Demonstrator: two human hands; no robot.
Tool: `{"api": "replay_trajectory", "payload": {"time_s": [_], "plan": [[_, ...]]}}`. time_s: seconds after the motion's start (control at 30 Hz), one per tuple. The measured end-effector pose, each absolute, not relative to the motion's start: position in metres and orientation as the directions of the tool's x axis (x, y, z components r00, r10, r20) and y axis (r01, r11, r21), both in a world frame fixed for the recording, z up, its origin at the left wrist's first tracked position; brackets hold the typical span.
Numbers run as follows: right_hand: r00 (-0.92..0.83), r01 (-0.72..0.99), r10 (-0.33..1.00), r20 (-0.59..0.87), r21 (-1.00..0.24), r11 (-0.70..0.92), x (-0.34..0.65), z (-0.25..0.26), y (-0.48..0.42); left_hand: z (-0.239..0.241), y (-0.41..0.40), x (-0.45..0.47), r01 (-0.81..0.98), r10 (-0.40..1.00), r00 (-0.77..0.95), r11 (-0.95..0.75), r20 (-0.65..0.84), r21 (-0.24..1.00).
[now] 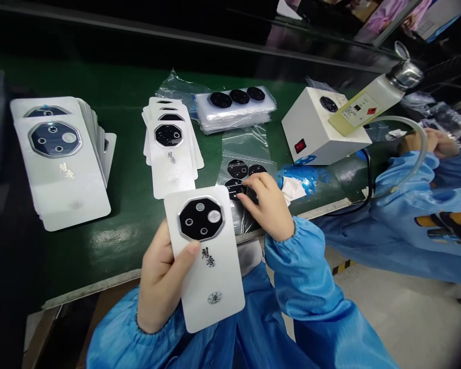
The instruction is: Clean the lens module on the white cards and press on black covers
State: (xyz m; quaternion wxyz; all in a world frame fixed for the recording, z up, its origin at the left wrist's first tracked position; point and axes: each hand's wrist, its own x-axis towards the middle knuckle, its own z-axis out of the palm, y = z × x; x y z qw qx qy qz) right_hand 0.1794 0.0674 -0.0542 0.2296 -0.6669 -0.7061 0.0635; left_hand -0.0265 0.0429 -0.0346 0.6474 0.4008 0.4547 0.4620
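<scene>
My left hand [163, 279] is closed on a white phone back cover [218, 277], its thumb on the front just below the black octagonal camera plate. The cover is tilted up towards me, with dark lettering and a round emblem. To the right, my right hand [267, 205] has its thumb and forefinger at the right edge of a black lens plate [233, 189], pinching it. More black lens plates [237, 168] lie beside it on a clear plastic bag [246, 218]. The other fingers of that hand are curled, partly covering the plates behind.
White covers [67, 179] are stacked at left; a fanned pile [172, 171] lies mid-table. Behind are bagged plates [234, 118]. A white box [311, 123] with a red switch carries a tilted bottle [369, 102]. At right, a co-worker's blue sleeve [407, 179] and a hose [422, 146] show.
</scene>
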Motion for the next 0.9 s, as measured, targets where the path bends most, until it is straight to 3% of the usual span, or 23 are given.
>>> {"api": "replay_trajectory", "payload": {"time_s": [0.17,0.4,0.9], "plan": [[-0.034,0.897,0.987,0.154,-0.431,0.099,0.184,-0.062,0.081,-0.029,0.029,-0.018,-0.277,0.958,0.217,0.246,-0.189,0.929],[-0.045,0.878,0.991,0.126,-0.468,0.100,0.192,-0.063,0.081,-0.032,0.027,-0.020,-0.199,0.924,0.347,-0.097,0.162,0.975],[-0.021,0.885,0.992,0.122,-0.459,0.075,0.190,-0.064,0.080,-0.027,0.026,-0.023,-0.241,0.930,0.334,-0.072,0.152,0.968]]}}
